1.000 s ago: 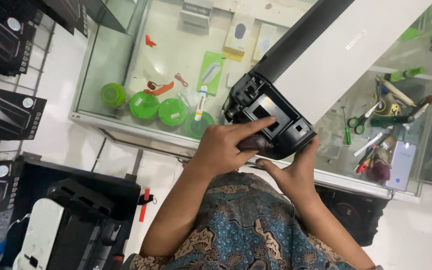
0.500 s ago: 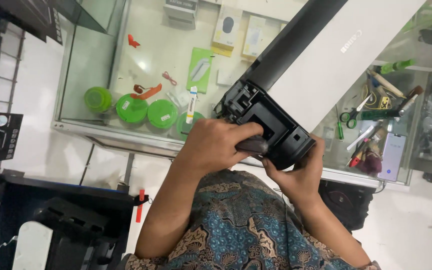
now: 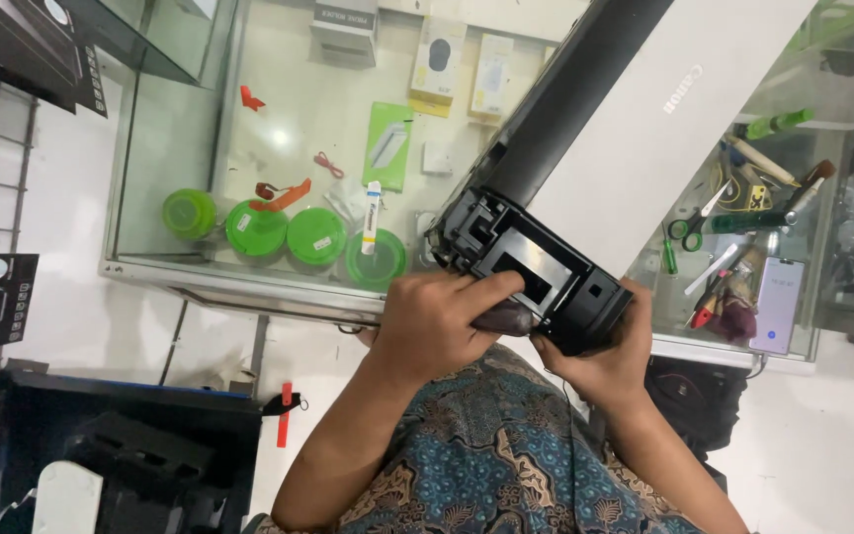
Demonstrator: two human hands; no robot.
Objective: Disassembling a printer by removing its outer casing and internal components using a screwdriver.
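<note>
Head view: a white and black printer (image 3: 635, 129) is tipped on end over the glass display counter (image 3: 249, 282), its open black end facing the person so the inside can be reached. The left hand (image 3: 437, 321) is clamped over that end, fingers curled on its edge; the right hand (image 3: 600, 361) grips underneath, bearing the weight. Green round containers (image 3: 289, 232) sit inside the counter, well apart

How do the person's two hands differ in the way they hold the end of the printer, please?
The left hand lies over the black end of the printer, its fingers reaching across onto the open recess; the right hand cups the lower corner from beneath. The left hand shows its back and knuckles; the right hand is mostly hidden behind the casing. Both grip the same black end, close to the patterned shirt.
</note>
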